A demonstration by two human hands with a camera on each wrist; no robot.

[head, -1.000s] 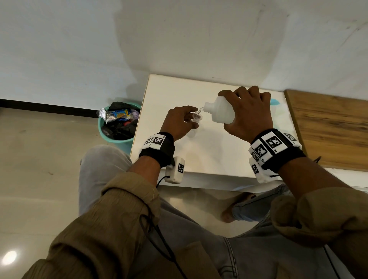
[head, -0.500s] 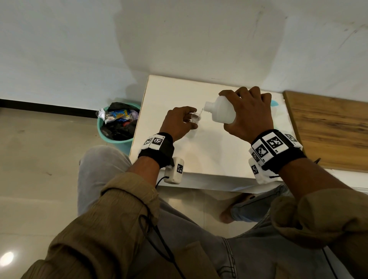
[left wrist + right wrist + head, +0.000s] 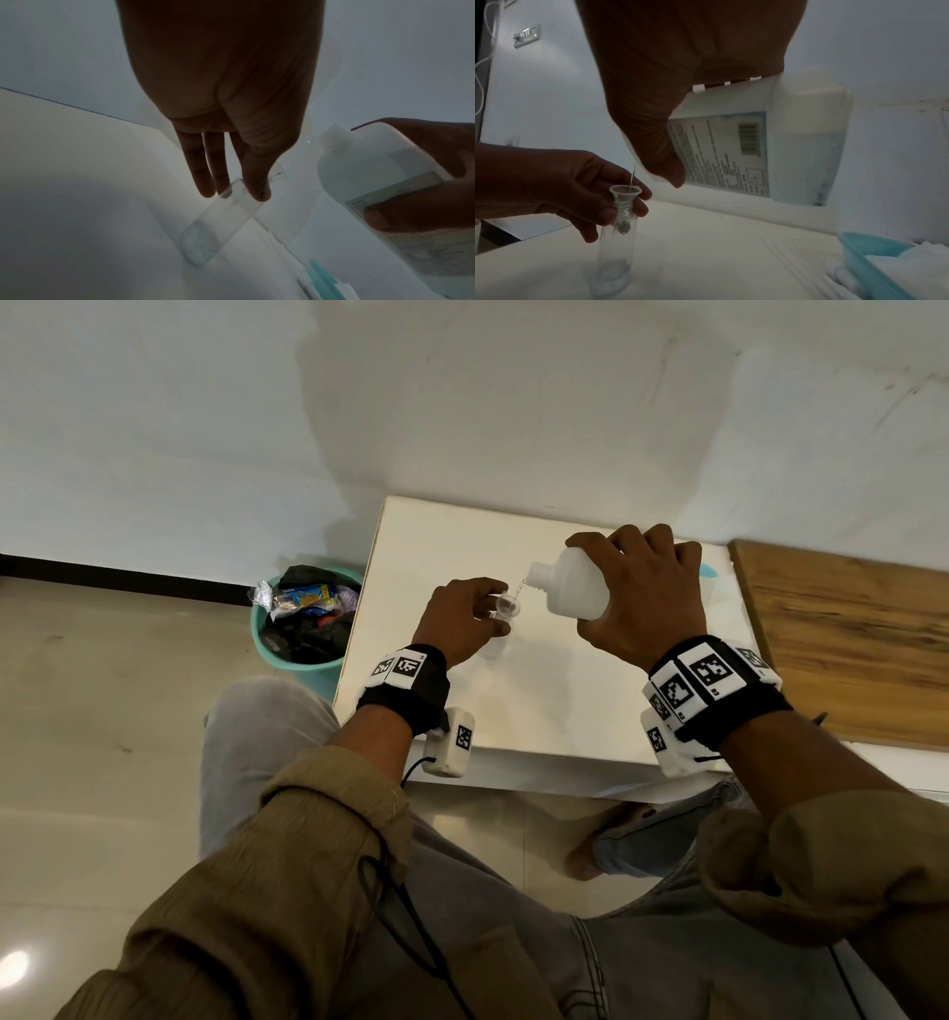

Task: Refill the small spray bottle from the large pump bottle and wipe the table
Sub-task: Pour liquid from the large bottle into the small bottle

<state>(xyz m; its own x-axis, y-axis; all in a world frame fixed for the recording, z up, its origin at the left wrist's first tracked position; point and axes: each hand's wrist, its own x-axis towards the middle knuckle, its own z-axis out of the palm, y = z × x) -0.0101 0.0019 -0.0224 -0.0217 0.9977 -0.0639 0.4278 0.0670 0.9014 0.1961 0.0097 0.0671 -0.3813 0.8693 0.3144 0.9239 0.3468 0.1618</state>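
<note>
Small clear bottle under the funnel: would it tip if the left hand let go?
Probably. The small bottle is tall, narrow and nearly empty, so light. The funnel in its neck adds top weight. The left hand grips near the neck, likely steadying it.

A plain pale grey-white wall (image 3: 462, 403) fills the top of the view, soft shadow across it. A black skirting strip (image 3: 118, 577) runs along its foot. Below lies a glossy beige tiled floor (image 3: 102, 711), a bright glint of light (image 3: 13, 965) at the lower left. A white rectangular table (image 3: 539, 701) stands against the wall, a brown wood-grain board (image 3: 847, 644) just beside it. A teal plastic bin (image 3: 308, 629) full of rubbish sits beside the table. A metal wall socket (image 3: 526, 35) shows in the right wrist view.
</note>
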